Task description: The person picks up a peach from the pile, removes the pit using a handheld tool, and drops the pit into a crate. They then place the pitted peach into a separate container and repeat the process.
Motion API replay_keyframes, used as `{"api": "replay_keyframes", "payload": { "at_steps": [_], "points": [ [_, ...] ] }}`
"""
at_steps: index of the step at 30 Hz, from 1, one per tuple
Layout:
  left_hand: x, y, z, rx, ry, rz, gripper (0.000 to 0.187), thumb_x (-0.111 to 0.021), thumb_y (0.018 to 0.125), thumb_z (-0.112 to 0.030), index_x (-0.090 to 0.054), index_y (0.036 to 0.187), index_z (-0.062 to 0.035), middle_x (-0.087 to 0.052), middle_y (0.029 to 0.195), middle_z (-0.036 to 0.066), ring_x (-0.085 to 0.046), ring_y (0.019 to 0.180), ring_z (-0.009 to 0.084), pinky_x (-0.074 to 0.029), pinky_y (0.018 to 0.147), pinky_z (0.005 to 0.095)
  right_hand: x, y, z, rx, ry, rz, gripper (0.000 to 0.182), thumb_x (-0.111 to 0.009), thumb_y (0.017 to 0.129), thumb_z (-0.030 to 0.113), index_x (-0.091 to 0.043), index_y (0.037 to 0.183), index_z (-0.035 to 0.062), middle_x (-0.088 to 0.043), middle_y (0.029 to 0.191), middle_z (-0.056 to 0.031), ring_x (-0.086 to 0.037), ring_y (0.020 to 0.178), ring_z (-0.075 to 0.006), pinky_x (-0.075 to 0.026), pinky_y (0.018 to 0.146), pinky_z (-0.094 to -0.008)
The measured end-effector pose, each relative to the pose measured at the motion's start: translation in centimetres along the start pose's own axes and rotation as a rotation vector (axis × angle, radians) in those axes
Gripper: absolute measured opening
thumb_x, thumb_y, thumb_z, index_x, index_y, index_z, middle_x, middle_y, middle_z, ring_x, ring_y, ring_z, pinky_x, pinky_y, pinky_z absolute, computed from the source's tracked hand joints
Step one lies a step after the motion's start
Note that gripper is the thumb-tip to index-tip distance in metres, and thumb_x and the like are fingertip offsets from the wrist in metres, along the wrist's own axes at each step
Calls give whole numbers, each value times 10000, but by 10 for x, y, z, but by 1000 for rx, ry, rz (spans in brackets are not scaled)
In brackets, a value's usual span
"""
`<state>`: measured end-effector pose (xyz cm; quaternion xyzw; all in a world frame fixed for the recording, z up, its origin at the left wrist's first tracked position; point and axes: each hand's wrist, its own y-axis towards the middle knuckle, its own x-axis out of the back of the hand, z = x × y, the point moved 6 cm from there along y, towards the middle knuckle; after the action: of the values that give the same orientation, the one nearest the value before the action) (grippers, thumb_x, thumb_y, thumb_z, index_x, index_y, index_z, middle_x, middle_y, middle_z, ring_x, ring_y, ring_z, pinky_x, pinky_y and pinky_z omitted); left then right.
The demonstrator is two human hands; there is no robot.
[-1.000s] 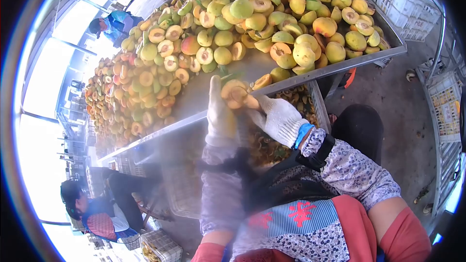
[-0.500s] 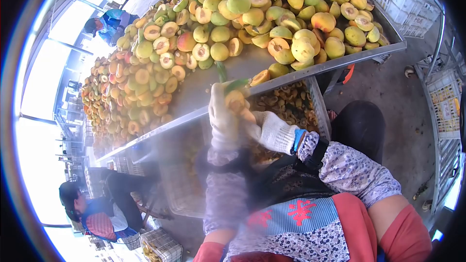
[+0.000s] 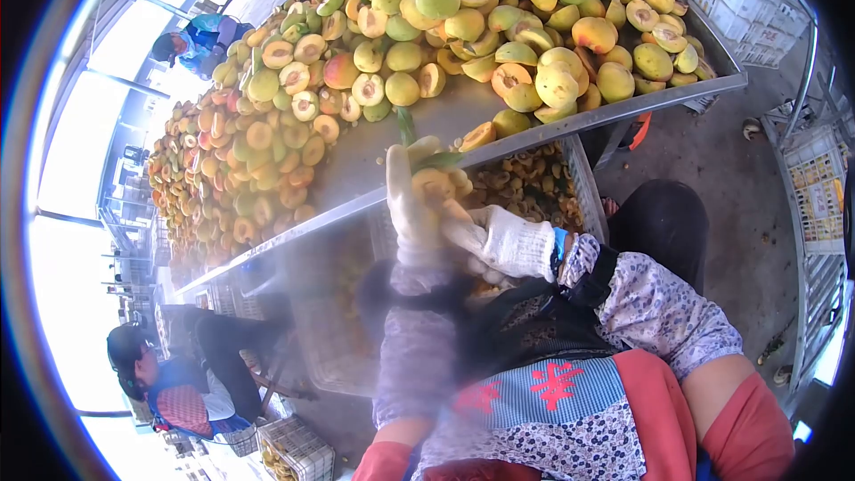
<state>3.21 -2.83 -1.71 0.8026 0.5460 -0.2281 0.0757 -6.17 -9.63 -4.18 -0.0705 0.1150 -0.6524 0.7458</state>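
White gloves cover both hands. My left hand (image 3: 412, 205), near the metal table's front edge, is closed around a yellow-orange fruit half (image 3: 434, 185). My right hand (image 3: 506, 239) is pressed against the fruit's lower right side, its fingers closed; anything between them is too small and blurred to name. A green leaf (image 3: 436, 160) lies at the top of the left glove. Piled fruit, many cut open (image 3: 463, 27), covers much of the metal table (image 3: 356, 165) beyond my hands. Haze blurs the left forearm.
Below the table edge is a crate (image 3: 583, 185) of fruit pieces. A person (image 3: 183, 392) sits at lower left beside another crate (image 3: 298, 447); a second person (image 3: 200, 40) is at upper left. White crates (image 3: 739, 4) stand at upper right, with a metal rack (image 3: 815, 187) at right.
My right hand has shifted slightly right and down, with its forearm. The left hand stays near the same place, still holding the fruit. The seated person's head has turned.
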Motion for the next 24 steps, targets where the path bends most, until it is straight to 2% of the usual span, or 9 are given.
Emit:
{"api": "replay_keyframes", "payload": {
  "at_steps": [3, 7, 13, 17, 19, 20, 22, 23, 24],
  "points": [
    [7, 3, -1, -38, 106, 3, 566, -473, 1010, -508, -571, 1149, 32, -613, 759, 135, -591, 624, 234, -511, 599, 345, -13, -5, -8, -240, 358, 139, 498, -496, 998, 545, -585, 889, 68, -532, 650, -26, -483, 450, -145, -385, 361, -303],
    [0, 2, -4, -1, 280, 71, 542, -475, 1014, -485, -590, 1104, 37, -614, 716, 142, -585, 601, 233, -496, 570, 341, -9, -7, -10, -283, 257, 132, 526, -477, 996, 571, -587, 884, 68, -532, 649, -23, -479, 456, -136, -392, 377, -295],
    [-11, -4, 8, 250, -70, 165, 437, -506, 1013, -439, -613, 1099, -24, -595, 736, 78, -587, 626, 203, -482, 552, 314, -28, -21, -9, -414, 775, 500, 493, -463, 992, 590, -571, 838, 134, -336, 558, 84, -296, 425, -75, -246, 371, -263],
    [-20, 2, 4, 184, -257, 160, 391, -527, 1014, -404, -611, 1122, -38, -573, 834, 38, -592, 727, 194, -539, 605, 316, -16, -17, -10, -362, 612, 418, 493, -460, 998, 567, -611, 895, 109, -413, 571, 59, -391, 457, -90, -332, 413, -287],
    [-5, 10, 3, 174, -314, 138, 396, -529, 1012, -404, -610, 1140, -38, -580, 837, 41, -599, 727, 194, -560, 630, 321, 6, -13, 0, -91, -145, 170, 494, -475, 992, 523, -655, 975, 63, -586, 627, -69, -587, 571, -234, -464, 549, -367],
    [2, 13, -1, 166, -369, 119, 403, -531, 1011, -404, -609, 1159, -37, -587, 840, 43, -606, 727, 194, -581, 654, 325, 8, -11, -6, -90, -145, 170, 494, -475, 992, 523, -655, 975, 63, -586, 627, -69, -587, 571, -234, -464, 549, -367],
    [16, 12, -8, 129, -239, 34, 447, -516, 1012, -427, -603, 1209, -35, -624, 899, 64, -635, 760, 197, -600, 677, 338, 18, -4, -11, 72, -683, 81, 461, -516, 971, 459, -667, 1034, 28, -680, 800, -212, -666, 808, -388, -504, 729, -447],
    [15, 8, -15, 119, -134, 4, 470, -506, 1012, -443, -599, 1223, -34, -638, 934, 72, -647, 778, 198, -602, 679, 343, 17, -9, 5, 78, -708, 100, 425, -556, 950, 416, -668, 1006, 10, -672, 894, -264, -634, 897, -458, -501, 770, -478],
    [16, 4, -19, 113, -27, -25, 492, -496, 1013, -459, -595, 1238, -33, -652, 970, 81, -659, 795, 199, -605, 681, 347, 14, -9, 2, 80, -707, 100, 425, -556, 950, 416, -668, 1006, 10, -672, 894, -264, -634, 897, -458, -501, 770, -478]
  ]
}}
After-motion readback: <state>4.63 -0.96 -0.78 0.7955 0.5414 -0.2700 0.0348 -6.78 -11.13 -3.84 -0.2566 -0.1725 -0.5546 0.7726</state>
